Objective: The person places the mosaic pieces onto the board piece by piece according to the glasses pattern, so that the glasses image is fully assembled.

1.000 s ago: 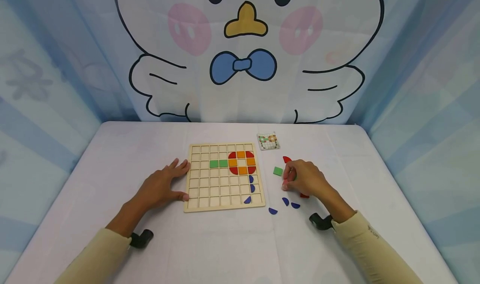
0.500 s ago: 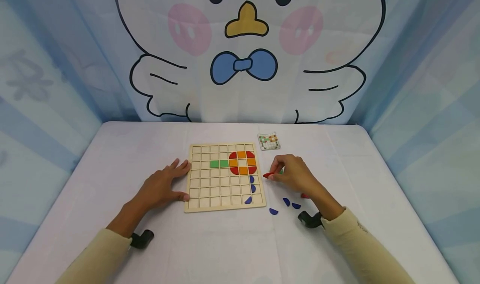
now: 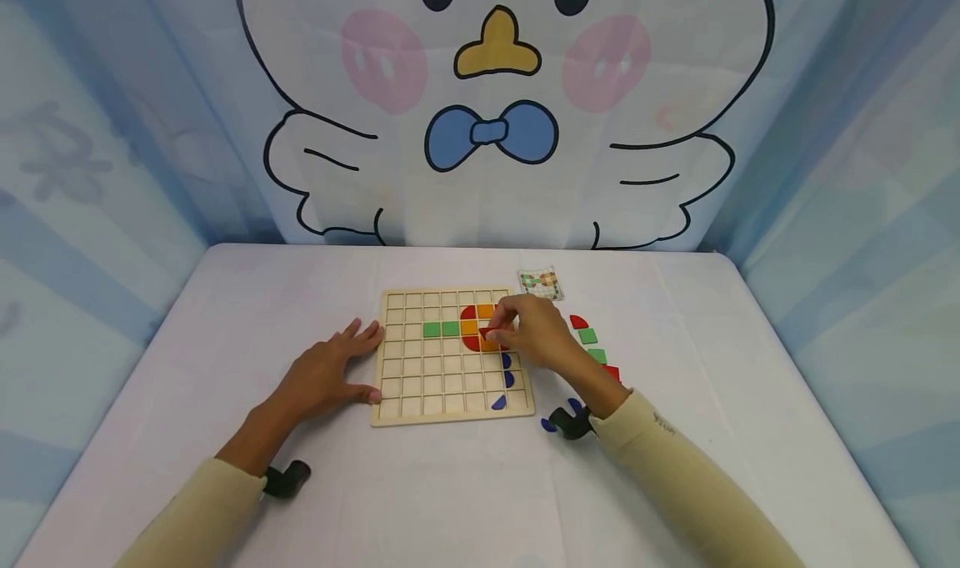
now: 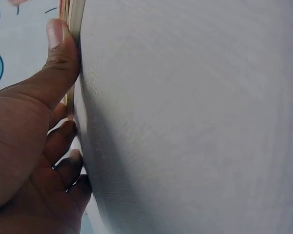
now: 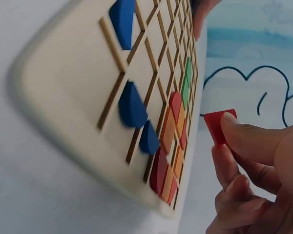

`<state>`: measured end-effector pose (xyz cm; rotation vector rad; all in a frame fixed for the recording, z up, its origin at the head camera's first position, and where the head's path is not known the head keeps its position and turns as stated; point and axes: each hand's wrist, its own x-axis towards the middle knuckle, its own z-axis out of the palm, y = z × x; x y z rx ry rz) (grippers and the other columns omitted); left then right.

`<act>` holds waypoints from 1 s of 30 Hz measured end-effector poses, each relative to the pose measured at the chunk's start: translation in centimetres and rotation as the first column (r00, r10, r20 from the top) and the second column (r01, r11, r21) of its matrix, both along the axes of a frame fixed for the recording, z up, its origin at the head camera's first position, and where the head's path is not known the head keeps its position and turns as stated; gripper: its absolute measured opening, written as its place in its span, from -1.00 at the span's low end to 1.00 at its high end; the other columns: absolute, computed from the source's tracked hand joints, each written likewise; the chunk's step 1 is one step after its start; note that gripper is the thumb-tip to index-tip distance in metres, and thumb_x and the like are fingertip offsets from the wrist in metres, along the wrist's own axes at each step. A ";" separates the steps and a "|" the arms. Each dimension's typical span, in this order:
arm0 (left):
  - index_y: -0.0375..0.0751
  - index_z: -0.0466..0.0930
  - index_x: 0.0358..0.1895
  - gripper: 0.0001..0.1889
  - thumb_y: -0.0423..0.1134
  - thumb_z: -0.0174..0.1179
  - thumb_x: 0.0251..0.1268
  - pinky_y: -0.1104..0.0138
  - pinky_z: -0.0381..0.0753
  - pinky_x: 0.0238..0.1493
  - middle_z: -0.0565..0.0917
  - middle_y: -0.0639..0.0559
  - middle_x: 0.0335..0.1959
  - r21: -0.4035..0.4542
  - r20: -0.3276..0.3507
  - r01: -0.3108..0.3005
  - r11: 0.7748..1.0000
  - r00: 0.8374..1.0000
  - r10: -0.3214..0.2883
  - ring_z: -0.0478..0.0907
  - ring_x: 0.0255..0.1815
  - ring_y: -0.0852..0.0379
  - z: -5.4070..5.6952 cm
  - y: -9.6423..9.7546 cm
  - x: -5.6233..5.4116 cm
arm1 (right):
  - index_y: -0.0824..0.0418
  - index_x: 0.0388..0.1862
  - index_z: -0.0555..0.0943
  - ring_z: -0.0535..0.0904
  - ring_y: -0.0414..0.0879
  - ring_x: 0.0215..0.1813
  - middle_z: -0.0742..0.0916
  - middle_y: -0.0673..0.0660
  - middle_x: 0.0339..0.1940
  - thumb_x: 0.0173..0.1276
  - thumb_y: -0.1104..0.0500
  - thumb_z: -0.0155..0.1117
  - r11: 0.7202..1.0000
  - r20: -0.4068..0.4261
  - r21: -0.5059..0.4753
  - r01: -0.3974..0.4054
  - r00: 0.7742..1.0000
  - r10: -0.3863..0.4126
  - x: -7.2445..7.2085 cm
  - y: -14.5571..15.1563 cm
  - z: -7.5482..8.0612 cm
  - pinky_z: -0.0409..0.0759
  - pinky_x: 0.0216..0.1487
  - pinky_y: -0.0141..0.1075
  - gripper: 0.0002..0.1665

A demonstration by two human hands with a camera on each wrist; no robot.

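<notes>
A wooden grid board [image 3: 420, 384] lies flat on the table. My left hand [image 3: 326, 372] rests against its left edge, thumb and fingers spread; the left wrist view shows the thumb [image 4: 61, 63] at the rim. Over the board's upper right part, my right hand [image 3: 536, 330] pinches a red piece [image 5: 215, 124] between thumb and fingers. Set in the grid are two green squares [image 3: 441, 329], several orange squares [image 3: 468, 327] and red rounded pieces [image 3: 470, 344], partly hidden by the right hand. Blue half-circle pieces [image 5: 133, 105] lie near the board's right side.
Right of the board lie a loose red piece [image 3: 579, 322], green squares [image 3: 588, 336], another red piece [image 3: 612, 373] and blue half circles [image 3: 548, 424], partly covered by the right wrist camera [image 3: 573, 423]. A pattern card [image 3: 542, 284] sits behind the board's right corner.
My right hand has picked up a red piece from the loose pieces and carried it left, over the board. The left hand has stayed at the board's edge.
</notes>
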<state>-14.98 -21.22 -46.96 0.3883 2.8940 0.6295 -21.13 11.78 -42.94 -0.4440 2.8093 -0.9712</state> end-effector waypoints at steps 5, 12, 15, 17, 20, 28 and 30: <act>-0.05 0.22 0.68 0.15 0.15 0.62 0.00 -0.41 0.21 0.57 0.21 -0.09 0.71 -0.002 -0.004 0.002 1.000 1.000 -0.002 0.11 0.72 -0.37 -0.1 0.0 0.0 | 0.02 -0.07 0.75 0.58 -0.06 -0.24 0.74 0.02 -0.31 0.46 0.15 0.48 0.996 -0.020 -0.004 -0.084 0.996 0.084 -0.9 -2.0 0.2 0.51 -0.31 -0.29 -0.89; -0.05 0.22 0.68 0.15 0.15 0.63 0.00 -0.41 0.19 0.58 0.22 -0.08 0.71 0.000 -0.002 -0.004 1.000 1.000 0.004 0.10 0.73 -0.34 0.0 0.1 0.0 | 0.06 0.07 0.74 0.58 -0.08 -0.42 0.77 0.02 -0.30 0.52 0.20 0.39 0.980 -0.047 0.007 -0.199 0.979 0.199 -2.4 -4.2 0.2 0.43 -0.46 -0.33 -0.80; -0.04 0.21 0.68 0.15 0.15 0.62 0.01 -0.41 0.20 0.58 0.21 -0.10 0.71 -0.006 0.007 -0.008 1.000 1.000 0.008 0.11 0.73 -0.37 0.0 0.2 0.0 | 0.06 0.07 0.73 0.61 -0.08 -0.40 0.78 0.03 -0.29 0.54 0.19 0.38 0.979 -0.059 0.013 -0.204 0.977 0.204 -3.1 -5.1 -0.1 0.48 -0.47 -0.32 -0.81; -0.04 0.21 0.68 0.15 0.15 0.62 0.02 -0.41 0.21 0.57 0.21 -0.10 0.71 -0.007 0.010 -0.009 1.000 1.000 0.009 0.12 0.72 -0.38 0.1 0.1 0.0 | 0.04 0.07 0.73 0.63 -0.08 -0.34 0.77 0.02 -0.28 0.53 0.18 0.39 0.979 -0.060 0.024 -0.202 0.977 0.203 -3.5 -5.7 -0.3 0.52 -0.44 -0.31 -0.81; -0.04 0.21 0.68 0.14 0.16 0.61 0.02 -0.42 0.23 0.56 0.21 -0.11 0.71 -0.006 0.006 -0.004 1.000 1.000 0.004 0.13 0.71 -0.41 0.1 0.1 0.0 | 0.02 0.05 0.72 0.64 -0.08 -0.32 0.76 0.01 -0.29 0.52 0.16 0.41 0.976 -0.060 0.055 -0.212 0.975 0.215 -4.1 -6.5 -0.7 0.54 -0.41 -0.30 -0.82; -0.05 0.20 0.68 0.14 0.15 0.61 0.04 -0.42 0.24 0.56 0.21 -0.14 0.72 -0.004 0.011 0.001 1.000 1.000 -0.001 0.14 0.70 -0.43 0.2 0.1 0.1 | -0.03 -0.04 0.72 0.65 -0.12 -0.32 0.76 -0.06 -0.38 0.50 0.13 0.44 0.972 -0.037 0.097 -0.215 0.975 0.219 -5.1 -8.1 -1.7 0.54 -0.40 -0.31 -0.88; -0.05 0.20 0.68 0.13 0.15 0.61 0.04 -0.42 0.23 0.56 0.21 -0.15 0.72 -0.004 0.011 0.000 1.000 1.000 0.000 0.15 0.69 -0.44 0.3 0.1 0.1 | -0.04 -0.07 0.73 0.65 -0.12 -0.31 0.76 -0.06 -0.38 0.49 0.13 0.45 0.973 -0.041 0.107 -0.203 0.977 0.208 -5.2 -8.4 -1.7 0.55 -0.38 -0.30 -0.89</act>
